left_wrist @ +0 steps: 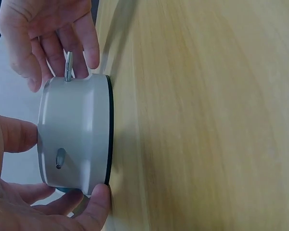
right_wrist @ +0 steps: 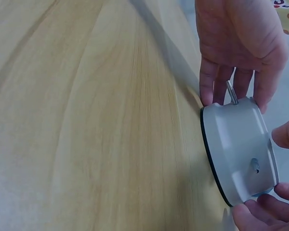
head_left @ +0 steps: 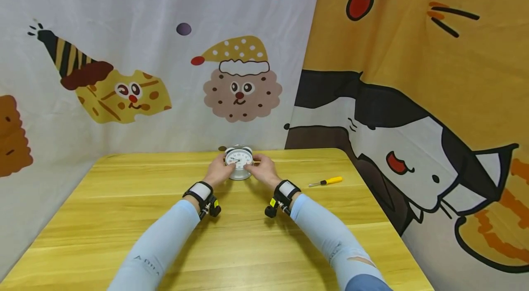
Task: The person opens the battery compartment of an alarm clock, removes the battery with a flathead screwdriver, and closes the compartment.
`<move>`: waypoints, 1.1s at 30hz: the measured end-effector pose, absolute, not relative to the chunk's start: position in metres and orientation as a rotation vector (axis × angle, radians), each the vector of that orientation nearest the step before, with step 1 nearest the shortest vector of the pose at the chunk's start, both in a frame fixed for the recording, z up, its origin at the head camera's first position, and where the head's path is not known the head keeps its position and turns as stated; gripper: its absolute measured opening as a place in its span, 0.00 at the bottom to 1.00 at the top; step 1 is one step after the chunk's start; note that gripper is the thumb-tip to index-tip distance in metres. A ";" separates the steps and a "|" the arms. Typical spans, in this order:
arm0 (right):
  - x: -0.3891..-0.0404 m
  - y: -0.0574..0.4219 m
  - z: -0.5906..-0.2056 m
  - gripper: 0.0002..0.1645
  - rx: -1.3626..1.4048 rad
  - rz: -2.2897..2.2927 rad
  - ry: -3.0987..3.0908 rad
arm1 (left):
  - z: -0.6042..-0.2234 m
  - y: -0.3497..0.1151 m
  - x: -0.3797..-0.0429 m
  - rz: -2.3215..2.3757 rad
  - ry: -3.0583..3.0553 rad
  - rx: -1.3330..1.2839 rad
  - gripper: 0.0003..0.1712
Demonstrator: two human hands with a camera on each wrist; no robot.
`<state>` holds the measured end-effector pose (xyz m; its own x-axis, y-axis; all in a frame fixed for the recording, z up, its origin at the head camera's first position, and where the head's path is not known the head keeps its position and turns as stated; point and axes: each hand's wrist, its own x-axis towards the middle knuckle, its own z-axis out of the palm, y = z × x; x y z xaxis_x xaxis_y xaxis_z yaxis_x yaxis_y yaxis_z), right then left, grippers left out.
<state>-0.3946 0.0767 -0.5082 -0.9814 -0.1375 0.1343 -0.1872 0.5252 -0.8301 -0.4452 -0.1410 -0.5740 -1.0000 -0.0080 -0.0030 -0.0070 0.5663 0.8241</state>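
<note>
Alarm clock (head_left: 239, 159) near far edge of table (head_left: 244, 245), dial up, back downward; whether it touches, unclear. Left hand (head_left: 219, 171) and right hand (head_left: 266, 171) grip it from opposite sides. Even pressure should steady it best, fingertips kept off the metal legs (left_wrist: 69, 68).

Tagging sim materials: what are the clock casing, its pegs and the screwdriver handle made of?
Clock casing: satin silver, painted metal or plastic; soft highlights leave it open. Pegs: likely polished metal, from bright glints. Screwdriver handle: probably plastic, by its solid yellow; finish unclear.
</note>
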 end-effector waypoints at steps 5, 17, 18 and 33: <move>-0.395 0.075 -0.507 0.32 0.289 1.470 -2.707 | -0.573 -0.139 -0.443 -1.435 -2.790 -0.013 0.45; -0.399 0.069 -0.508 0.30 0.261 1.464 -2.747 | -0.583 -0.140 -0.450 -1.420 -2.782 -0.003 0.47; -0.398 0.069 -0.507 0.30 0.258 1.470 -2.748 | -0.583 -0.140 -0.450 -1.417 -2.787 -0.009 0.47; -0.395 0.063 -0.505 0.30 0.228 1.409 -2.779 | -0.574 -0.141 -0.446 -1.319 -2.836 -0.041 0.37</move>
